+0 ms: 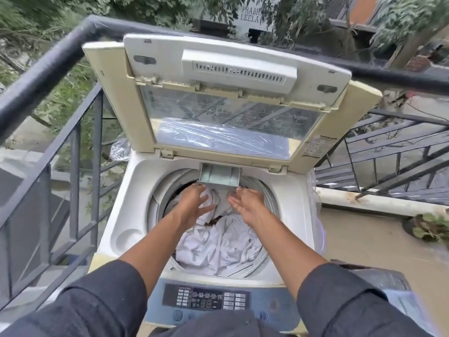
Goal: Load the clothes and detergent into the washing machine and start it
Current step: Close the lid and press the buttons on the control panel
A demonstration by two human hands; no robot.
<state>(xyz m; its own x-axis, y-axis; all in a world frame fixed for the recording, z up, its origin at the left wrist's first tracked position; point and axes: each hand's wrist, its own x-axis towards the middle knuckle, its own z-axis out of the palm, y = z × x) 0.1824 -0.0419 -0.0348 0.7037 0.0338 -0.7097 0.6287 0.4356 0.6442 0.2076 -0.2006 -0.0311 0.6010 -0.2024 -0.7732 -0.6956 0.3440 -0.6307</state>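
Both hands reach down into the drum of a top-loading washing machine (121,215). Left hand (194,203) lies on a bunched fold of white clothes (218,242) at the far side of the drum, its fingers spread and only slightly bent, pressing on the cloth rather than closing round it. Right hand (245,203) hovers just beside it with the palm turned inward and the fingers straight and apart, holding nothing; whether its fingertips touch the cloth cannot be told. White clothes fill most of the drum, heaped from the near rim up to the hands. Just beyond the fingers a small detergent drawer (220,177) stands pulled out from the back wall of the tub opening. The lid (230,98) is folded up and back, its clear window facing the camera. At the near edge sits the control panel (206,302), with a dark display and rows of buttons. Dark sleeves (102,305) cover both forearms to below the elbow. A black metal railing (48,69) runs behind and to the left of the machine.
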